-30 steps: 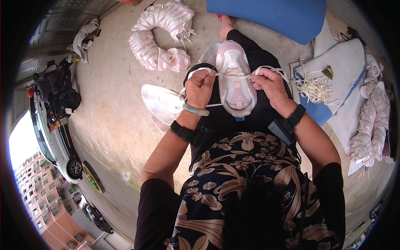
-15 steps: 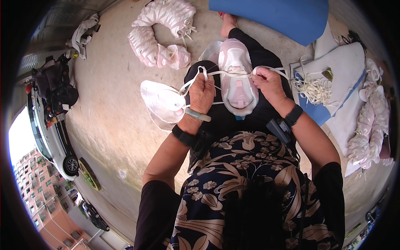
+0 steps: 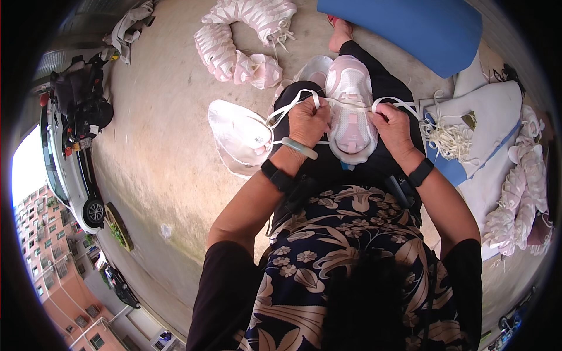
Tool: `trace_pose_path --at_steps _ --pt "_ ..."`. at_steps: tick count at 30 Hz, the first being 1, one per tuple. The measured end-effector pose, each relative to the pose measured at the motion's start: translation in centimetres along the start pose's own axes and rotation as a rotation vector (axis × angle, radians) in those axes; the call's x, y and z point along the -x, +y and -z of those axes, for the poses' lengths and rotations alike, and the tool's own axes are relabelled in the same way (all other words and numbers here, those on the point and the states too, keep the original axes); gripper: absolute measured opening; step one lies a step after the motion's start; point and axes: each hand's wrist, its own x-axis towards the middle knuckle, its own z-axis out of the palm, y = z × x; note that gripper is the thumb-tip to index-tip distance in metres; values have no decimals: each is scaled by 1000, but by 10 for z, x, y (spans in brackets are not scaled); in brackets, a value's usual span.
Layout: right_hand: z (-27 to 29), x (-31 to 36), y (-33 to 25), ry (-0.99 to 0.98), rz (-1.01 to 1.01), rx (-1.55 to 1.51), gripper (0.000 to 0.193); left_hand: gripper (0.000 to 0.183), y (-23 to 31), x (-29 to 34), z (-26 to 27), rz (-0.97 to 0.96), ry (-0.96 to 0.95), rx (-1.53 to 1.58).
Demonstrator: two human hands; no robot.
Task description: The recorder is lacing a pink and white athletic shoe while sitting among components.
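A white cup-shaped face mask [image 3: 350, 111] lies on my lap over black trousers. My left hand [image 3: 307, 120] pinches a white elastic strap [image 3: 293, 99] at the mask's left edge. My right hand [image 3: 391, 126] grips another loop of the same strap at the mask's right edge. Both wrists wear black bands, and the left also carries a pale green bangle. Just left of my left hand a stack of finished white masks [image 3: 240, 137] rests on the concrete floor.
A long curved row of nested pink-white masks [image 3: 234, 41] lies ahead. A pile of cut white straps [image 3: 448, 137] sits on a white sheet [image 3: 492, 111] at right, with more stacked masks [image 3: 521, 199]. A blue mat [image 3: 410, 26] lies beyond. A scooter [image 3: 82, 105] stands at left.
The mask stack at left has come closer beside my left hand. My left hand has pulled a strap loop up over the mask; my right hand has shifted slightly right.
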Motion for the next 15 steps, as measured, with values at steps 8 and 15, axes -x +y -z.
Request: trace_pose_path --at_steps 8,15 --pt "-3 1 5 -31 -107 -73 16 5 -24 -19 -7 -122 67 34" --pt "-2 2 7 -16 -79 -57 13 5 -33 -23 -13 -218 174 -44"
